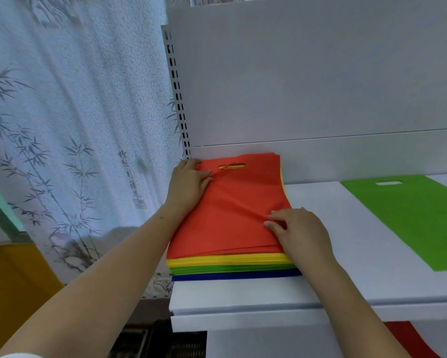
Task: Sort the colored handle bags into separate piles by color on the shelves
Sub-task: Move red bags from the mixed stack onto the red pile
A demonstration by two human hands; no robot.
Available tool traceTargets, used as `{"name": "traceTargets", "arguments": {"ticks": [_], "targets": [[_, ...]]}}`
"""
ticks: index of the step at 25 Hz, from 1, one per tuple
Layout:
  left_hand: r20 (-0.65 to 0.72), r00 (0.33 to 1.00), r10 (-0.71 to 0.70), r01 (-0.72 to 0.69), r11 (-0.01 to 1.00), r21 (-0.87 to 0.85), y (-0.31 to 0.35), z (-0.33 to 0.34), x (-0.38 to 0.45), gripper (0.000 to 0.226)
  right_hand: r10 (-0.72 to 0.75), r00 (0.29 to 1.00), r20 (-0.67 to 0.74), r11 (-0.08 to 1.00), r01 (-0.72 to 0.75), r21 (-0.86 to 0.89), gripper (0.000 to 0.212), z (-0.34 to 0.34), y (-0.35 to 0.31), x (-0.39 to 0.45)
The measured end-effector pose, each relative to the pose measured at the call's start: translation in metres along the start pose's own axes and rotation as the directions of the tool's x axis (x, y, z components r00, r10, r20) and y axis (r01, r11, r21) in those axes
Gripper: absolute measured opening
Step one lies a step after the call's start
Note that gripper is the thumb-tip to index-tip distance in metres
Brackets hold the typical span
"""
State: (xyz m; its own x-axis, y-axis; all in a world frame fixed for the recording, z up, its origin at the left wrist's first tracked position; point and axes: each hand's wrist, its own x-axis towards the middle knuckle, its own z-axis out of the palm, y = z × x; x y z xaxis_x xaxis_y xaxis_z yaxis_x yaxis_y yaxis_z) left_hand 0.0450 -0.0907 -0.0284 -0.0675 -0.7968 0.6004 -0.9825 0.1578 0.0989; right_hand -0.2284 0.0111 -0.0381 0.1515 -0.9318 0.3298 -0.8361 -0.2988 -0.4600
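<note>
Both hands, left hand (188,183) and right hand (298,232), are pinching the top red bag (230,210), peeling it off the stack (232,266) beneath them.

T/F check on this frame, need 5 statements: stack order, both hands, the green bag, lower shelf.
1. The top bag of the stack is red-orange. True.
2. The stack's edge shows blue directly under the red layer. False: yellow comes next, then green, with blue at the bottom.
3. The right hand pinches a fold of the top bag. True.
4. The left hand hangs clear of the stack. False: it grips the top bag's far left corner, beside the handle cutout.
5. The green bag lies on the stack. False: it lies flat, apart, on the white shelf.
</note>
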Motion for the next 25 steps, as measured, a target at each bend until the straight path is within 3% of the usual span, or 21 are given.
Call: {"name": "traceTargets", "arguments": {"ticks": [3, 7, 9, 12, 15, 20, 23, 25], "targets": [[0.037, 0.993, -0.115, 0.120, 0.973, -0.197, 0.011, -0.025, -0.004, 0.031, 0.043, 0.997, -0.064, 0.993, -0.036, 0.113, 0.028, -0.008, 0.001, -0.012], [-0.030, 0.989, -0.148, 0.122, 0.897, -0.424, 0.032, -0.063, -0.014, 0.027, 0.134, 0.971, -0.198, 0.949, -0.069, 0.306, 0.030, -0.034, 0.008, -0.039], [0.037, 0.964, -0.262, 0.227, 0.748, -0.623, 0.045, -0.076, -0.023, 0.026, 0.173, 0.965, -0.197, 0.931, -0.095, 0.353, 0.036, -0.045, 0.012, -0.055], [0.232, 0.910, -0.344, 0.365, 0.394, -0.844, 0.059, -0.081, -0.043, 0.025, 0.299, 0.939, -0.167, 0.896, -0.217, 0.388, 0.046, -0.051, 0.024, -0.089], [0.292, 0.885, -0.363, 0.398, 0.264, -0.878, 0.078, -0.078, -0.065, 0.035, 0.416, 0.902, -0.114, 0.813, -0.312, 0.492, 0.058, -0.055, 0.041, -0.132], [0.279, 0.870, -0.406, 0.405, 0.269, -0.874, 0.137, -0.079, -0.097, 0.071, 0.547, 0.836, 0.043, 0.580, -0.415, 0.701, 0.061, -0.064, 0.077, -0.198], [0.310, 0.898, -0.312, 0.405, 0.310, -0.860, 0.181, -0.081, -0.118, 0.068, 0.592, 0.797, 0.119, 0.512, -0.487, 0.708, 0.033, -0.074, 0.114, -0.225], [0.287, 0.938, -0.195, 0.340, 0.353, -0.872, 0.216, -0.081, -0.136, 0.053, 0.627, 0.764, 0.151, 0.482, -0.533, 0.695, 0.018, -0.078, 0.145, -0.239]]}}
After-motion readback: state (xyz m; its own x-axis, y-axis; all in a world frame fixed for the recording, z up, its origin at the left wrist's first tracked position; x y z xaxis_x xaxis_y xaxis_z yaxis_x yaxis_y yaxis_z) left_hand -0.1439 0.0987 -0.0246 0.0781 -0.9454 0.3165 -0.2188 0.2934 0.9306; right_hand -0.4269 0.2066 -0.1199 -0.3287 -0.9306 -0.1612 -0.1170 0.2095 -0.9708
